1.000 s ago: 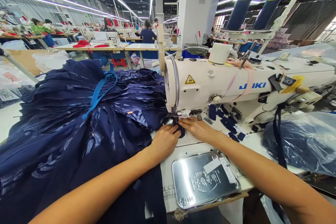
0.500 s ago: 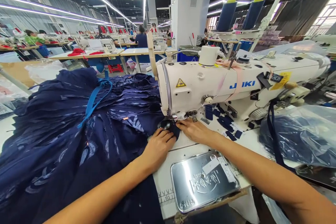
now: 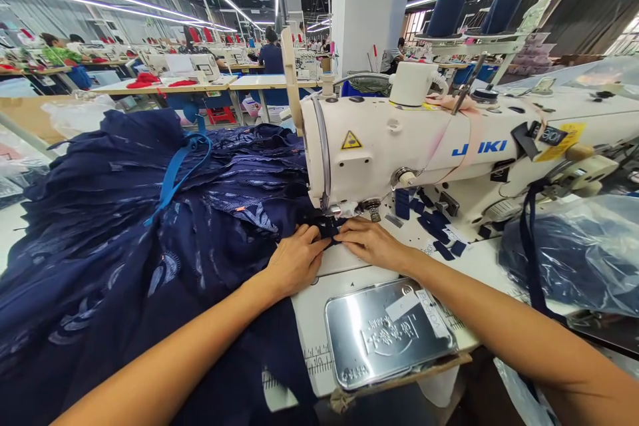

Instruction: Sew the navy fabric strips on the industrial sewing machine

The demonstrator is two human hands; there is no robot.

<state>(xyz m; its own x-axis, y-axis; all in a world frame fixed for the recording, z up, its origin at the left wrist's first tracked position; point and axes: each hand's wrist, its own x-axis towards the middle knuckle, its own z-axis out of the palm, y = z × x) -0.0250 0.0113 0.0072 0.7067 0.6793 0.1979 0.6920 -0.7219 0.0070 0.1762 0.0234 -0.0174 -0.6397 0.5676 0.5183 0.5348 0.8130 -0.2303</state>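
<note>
Touching a piece of navy cloth [image 3: 327,231] with both hands, just below the needle end of the white sewing machine [image 3: 369,146]. Reaching in from the lower left with the left hand [image 3: 295,261], back of the hand upward, fingers bent, fingertips at the near left part of the cloth. Reaching in from the lower right with the right hand [image 3: 372,244], fingers close together, fingertips at the right edge of the same cloth, just beside those of the left. Impossible to tell from this angle whether pinching the cloth or only pressing it down.

Note, to the left of the machine, the large navy garment bundle [image 3: 100,213], heaped in folds, marked with pale patterns and bound with a bright blue strap [image 3: 172,176]. Observe, nearer the viewer than the right hand, the shiny metal tin [image 3: 359,339], lying flat on the white table [image 3: 309,326], with raised characters and paper labels. See also, beneath the machine's arm, small navy scraps [image 3: 434,229]; farther right, a clear plastic bag [image 3: 574,259] with dark contents; above and behind, two thread cones [image 3: 452,0] with yellow tops. Compare, in the background, a pale pillar [image 3: 349,20], red cloth [image 3: 144,81] on a worktable and a seated person [image 3: 270,56] in a dark top.
</note>
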